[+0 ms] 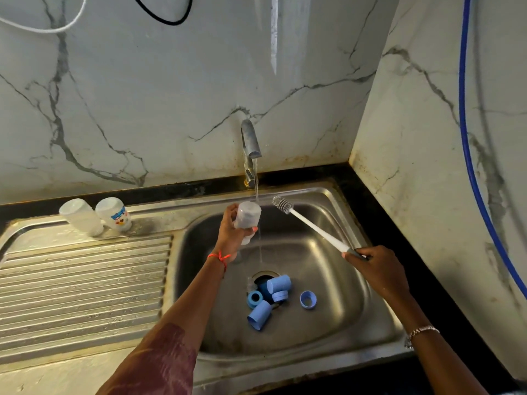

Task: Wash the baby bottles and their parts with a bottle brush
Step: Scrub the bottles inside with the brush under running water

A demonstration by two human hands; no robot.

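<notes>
L hand [231, 232]: grip curled round clear bottle [247, 218], held base-up over sink [328, 332] basin, right at the water stream [257, 192] from tap [250, 141]. R hand [373, 266]: grip wrapped on handle end of bottle brush [316, 227], bristle head raised, just right of bottle, not touching. Blue caps/rings [271, 295] bunched at drain, 1 ring [308, 300] a bit apart on the right. 2 more bottles [81, 216] inverted side by side on drainboard [85, 280], back-left.

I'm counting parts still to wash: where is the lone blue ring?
In the head view, the blue ring lies apart on the sink floor, just right of the cluster of blue caps at the drain.
</notes>
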